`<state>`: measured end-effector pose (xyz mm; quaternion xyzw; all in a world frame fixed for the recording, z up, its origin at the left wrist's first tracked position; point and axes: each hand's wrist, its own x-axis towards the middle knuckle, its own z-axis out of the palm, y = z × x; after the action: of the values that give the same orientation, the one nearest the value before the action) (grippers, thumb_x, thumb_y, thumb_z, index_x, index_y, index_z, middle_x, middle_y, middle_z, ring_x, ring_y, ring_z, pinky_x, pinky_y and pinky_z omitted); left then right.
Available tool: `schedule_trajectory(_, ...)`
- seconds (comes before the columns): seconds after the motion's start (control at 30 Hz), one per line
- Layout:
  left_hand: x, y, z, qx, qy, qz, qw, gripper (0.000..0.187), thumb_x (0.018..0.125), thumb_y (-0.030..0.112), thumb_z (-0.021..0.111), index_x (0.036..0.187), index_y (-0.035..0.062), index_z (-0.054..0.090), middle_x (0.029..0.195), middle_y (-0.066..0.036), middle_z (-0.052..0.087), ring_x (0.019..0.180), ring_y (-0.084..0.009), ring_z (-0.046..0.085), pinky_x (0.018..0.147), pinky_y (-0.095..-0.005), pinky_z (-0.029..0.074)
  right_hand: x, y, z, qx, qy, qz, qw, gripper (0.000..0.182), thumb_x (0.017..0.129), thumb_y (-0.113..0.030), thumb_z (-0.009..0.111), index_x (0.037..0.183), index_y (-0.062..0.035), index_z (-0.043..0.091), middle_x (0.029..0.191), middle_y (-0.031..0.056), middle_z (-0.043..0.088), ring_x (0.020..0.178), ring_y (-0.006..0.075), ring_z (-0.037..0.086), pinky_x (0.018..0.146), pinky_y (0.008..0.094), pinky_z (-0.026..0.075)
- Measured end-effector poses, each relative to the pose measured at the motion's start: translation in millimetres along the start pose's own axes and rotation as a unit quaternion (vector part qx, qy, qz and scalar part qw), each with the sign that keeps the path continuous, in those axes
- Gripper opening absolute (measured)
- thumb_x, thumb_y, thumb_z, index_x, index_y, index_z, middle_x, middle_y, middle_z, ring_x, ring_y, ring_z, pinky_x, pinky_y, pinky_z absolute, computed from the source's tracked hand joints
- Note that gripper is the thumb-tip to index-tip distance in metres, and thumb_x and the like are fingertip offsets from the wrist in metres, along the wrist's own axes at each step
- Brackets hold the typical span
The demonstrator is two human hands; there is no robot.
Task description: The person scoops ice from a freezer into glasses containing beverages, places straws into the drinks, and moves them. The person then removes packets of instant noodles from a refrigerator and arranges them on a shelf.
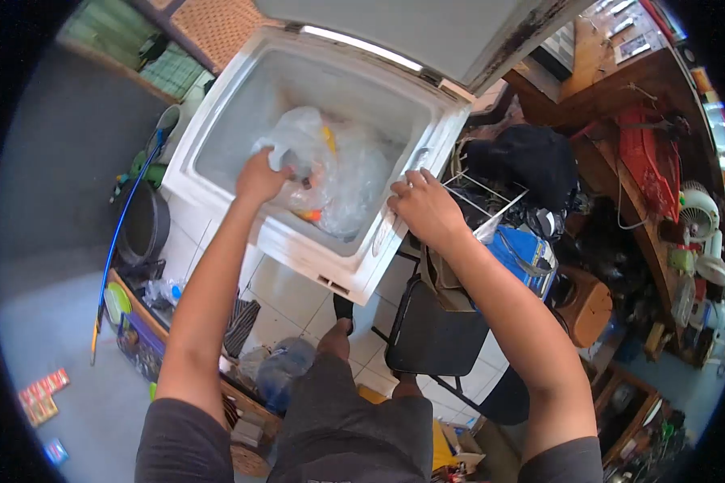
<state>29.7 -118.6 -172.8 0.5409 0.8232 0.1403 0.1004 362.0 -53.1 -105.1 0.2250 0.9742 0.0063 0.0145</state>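
Note:
A white chest freezer [187, 179] stands in front of me, its lid [427, 32] raised. Inside lies a bundle of clear plastic bags [354, 173] with some yellow, orange and dark red things showing through. My left hand [262, 177] reaches over the front wall and has the near edge of a bag between thumb and fingers. What the bag holds there is hard to make out. On the right rim of the freezer rests my right hand [428, 211], palm down, fingers bent slightly over the edge and holding nothing.
A black folding chair [435, 334] stands close by on the right, near a blue bag [524, 262] and a black cap [528, 165]. Large plastic bottles [286, 372] sit on the tiled floor beside my legs. A blue pole [125, 233] leans at the left wall.

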Motion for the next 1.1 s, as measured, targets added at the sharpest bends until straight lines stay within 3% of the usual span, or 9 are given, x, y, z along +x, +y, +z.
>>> schedule_trajectory(0.2,92.3,128.6,-212.8,-0.166,0.376,0.347,0.843,0.051,0.084,0.031,0.078,0.128,0.0086,0.061,0.122,-0.011,0.064,0.112,-0.0268,0.06,0.095,-0.0361,0.046,8.6,17.3,-20.7,0.019,-0.11,-0.06,0.992,0.017,0.085,-0.015,0.056,0.094,-0.012,0.07,0.105,-0.0002,0.061,0.113,0.0201,0.057,0.113,0.0503,0.036)
schedule_trajectory(0.33,197.5,150.9,-293.0,0.467,0.455,0.168,0.739,0.066,0.091,0.008,0.064,0.149,0.0291,0.042,0.124,-0.012,0.063,0.104,-0.0274,0.066,0.079,-0.0363,0.057,10.2,27.4,-4.7,0.016,-0.085,-0.097,0.992,0.013,0.086,-0.016,0.056,0.091,-0.0113,0.067,0.102,0.0003,0.06,0.111,0.0193,0.057,0.106,0.0454,0.043)
schedule_trajectory(0.47,221.7,202.9,-304.2,0.009,0.483,0.497,0.721,0.069,0.089,0.048,0.068,0.114,-0.0157,0.059,0.095,-0.023,0.068,0.096,-0.0407,0.065,0.089,-0.0547,0.049,5.3,24.0,1.2,0.024,-0.029,-0.074,0.997,0.013,0.088,-0.016,0.056,0.097,-0.0115,0.063,0.106,0.0017,0.061,0.107,0.0183,0.06,0.085,0.0391,0.049)
schedule_trajectory(0.53,287.0,156.2,-319.9,0.41,0.532,0.479,0.566,0.074,0.089,0.001,0.06,0.149,0.0391,0.039,0.124,-0.012,0.063,0.098,-0.0271,0.068,0.069,-0.0354,0.06,4.8,17.9,8.3,0.008,0.056,-0.082,0.995,0.007,0.087,-0.018,0.055,0.09,-0.0119,0.057,0.105,0.0022,0.06,0.099,0.019,0.06,0.082,0.0363,0.047)
schedule_trajectory(0.57,231.2,178.0,-305.9,0.465,0.463,0.382,0.65,0.038,0.098,0.012,0.057,0.135,0.0143,0.054,0.122,-0.015,0.064,0.109,-0.0316,0.063,0.092,-0.0441,0.051,3.5,9.3,5.2,0.052,0.11,-0.076,0.99,0.009,0.087,-0.018,0.055,0.093,-0.0119,0.058,0.105,0.003,0.06,0.098,0.0192,0.061,0.082,0.0364,0.047)
schedule_trajectory(0.7,191.1,92.5,-312.9,0.248,0.44,0.496,0.707,0.037,0.094,0.005,0.054,0.13,0.0132,0.054,0.123,-0.016,0.062,0.113,-0.0343,0.061,0.096,-0.0468,0.05,-24.9,-53.8,-64.1,0.184,0.366,-0.051,0.911,0.02,0.086,-0.017,0.056,0.104,-0.0098,0.061,0.101,0.0066,0.059,0.091,0.0204,0.06,0.076,0.0367,0.046)
schedule_trajectory(0.87,-13.7,0.0,-211.8,-0.101,0.374,0.247,0.888,0.051,0.106,0.037,0.04,0.127,-0.0076,0.055,0.125,-0.022,0.059,0.118,-0.0353,0.056,0.103,-0.0446,0.042,-148.4,-118.3,-165.7,0.328,0.479,0.127,0.804,0.021,0.084,-0.011,0.064,0.103,-0.0059,0.061,0.097,0.0079,0.059,0.085,0.0232,0.06,0.07,0.036,0.047)
schedule_trajectory(1.0,-130.3,82.1,-143.2,-0.477,0.208,-0.148,0.841,0.063,0.101,0.044,0.052,0.132,-0.0106,0.052,0.13,-0.023,0.056,0.12,-0.0313,0.055,0.107,-0.0396,0.04,-276.9,-157.4,-152.2,0.403,0.469,0.331,0.712,0.017,0.086,-0.007,0.068,0.1,-0.0058,0.06,0.095,0.0095,0.058,0.091,0.0277,0.061,0.078,0.0389,0.048)
schedule_trajectory(1.1,-94.2,-26.7,-46.8,-0.154,0.138,-0.303,0.93,0.083,0.09,0.064,0.055,0.127,-0.0099,0.058,0.135,-0.027,0.053,0.126,-0.038,0.049,0.11,-0.0462,0.036,-369.3,-188.9,-146.5,0.402,0.467,0.465,0.636,0.014,0.087,-0.001,0.067,0.099,-0.0014,0.061,0.095,0.0117,0.059,0.088,0.0292,0.061,0.079,0.0359,0.05)
